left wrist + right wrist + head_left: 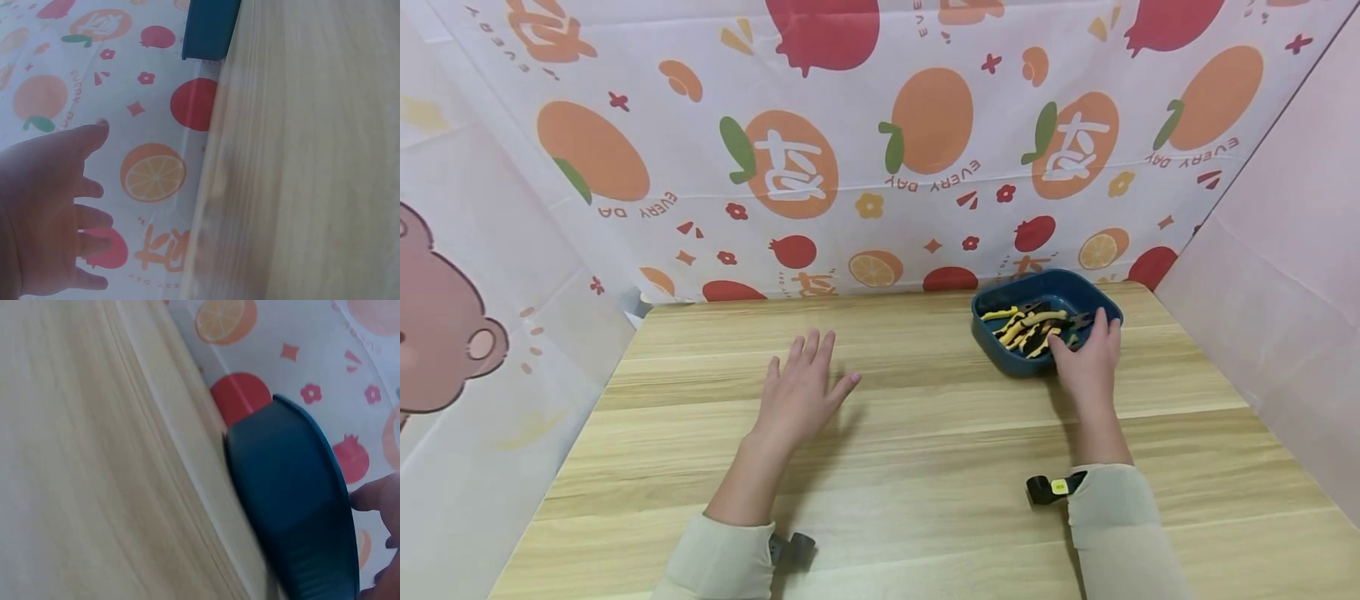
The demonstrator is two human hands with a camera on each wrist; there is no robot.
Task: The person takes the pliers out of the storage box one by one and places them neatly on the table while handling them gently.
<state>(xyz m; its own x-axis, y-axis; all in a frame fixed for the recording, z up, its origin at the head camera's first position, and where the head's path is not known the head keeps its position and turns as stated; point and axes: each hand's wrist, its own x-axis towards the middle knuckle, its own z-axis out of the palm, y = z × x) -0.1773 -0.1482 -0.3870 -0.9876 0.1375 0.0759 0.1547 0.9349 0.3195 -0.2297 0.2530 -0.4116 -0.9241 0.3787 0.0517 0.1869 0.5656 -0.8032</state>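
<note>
A dark blue plastic bin (pixel 1000 357) stands at the far right of the table and holds several pliers (pixel 1037 318) with yellow and black handles. Over the bin's front right rim reaches my right hand (pixel 1086 358), thumb and fingers spread apart near the handles. In the right wrist view the bin's outer wall (pixel 287 494) hides the pliers, and part of the right hand (pixel 384 512) shows at the edge. My left hand (pixel 801 396) hovers over the table left of centre, fingers straight and spread, holding nothing; the left wrist view shows this hand (pixel 47 206) too.
The wood-grain table (pixel 910 450) spreads beneath both arms. A white cloth backdrop (pixel 865 242) with fruit prints hangs right behind its far edge. Pale side walls stand left and right, the left one with a pink bear print (pixel 445 333).
</note>
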